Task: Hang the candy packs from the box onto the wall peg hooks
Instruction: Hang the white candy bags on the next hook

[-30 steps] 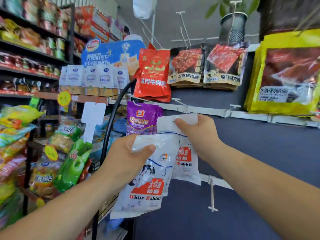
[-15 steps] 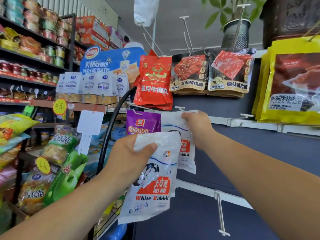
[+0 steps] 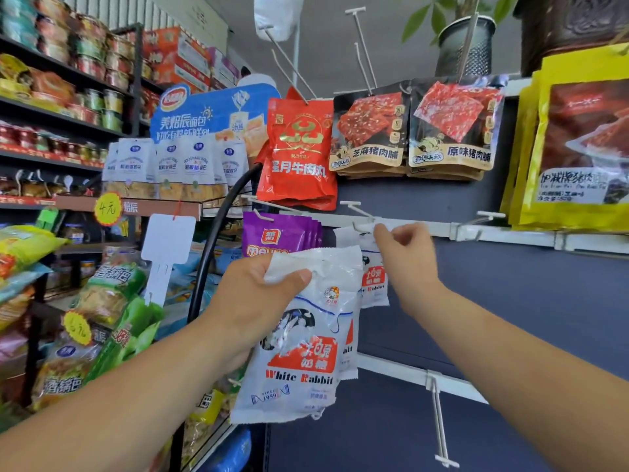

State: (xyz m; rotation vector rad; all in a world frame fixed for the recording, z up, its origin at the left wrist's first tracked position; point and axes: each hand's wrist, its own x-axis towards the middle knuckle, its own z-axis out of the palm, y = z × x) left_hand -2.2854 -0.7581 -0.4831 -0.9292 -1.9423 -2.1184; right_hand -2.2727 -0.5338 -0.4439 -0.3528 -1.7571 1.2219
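My left hand grips the top edge of a stack of white White Rabbit candy packs, held low in front of the dark wall panel. My right hand pinches the top of another White Rabbit pack at a white peg hook on the middle rail, right of the purple packs. That pack hangs down behind my wrist. Whether its hole sits on the hook I cannot tell. The box is not in view.
Red, black and yellow meat snack bags hang on the upper hooks. An unused peg hook juts from the lower rail; another sticks out at right. Snack shelves fill the left side.
My right hand has lifted its pack up and rightward to the peg hook on the middle rail. The left hand keeps holding its stack, now slightly lower in view.
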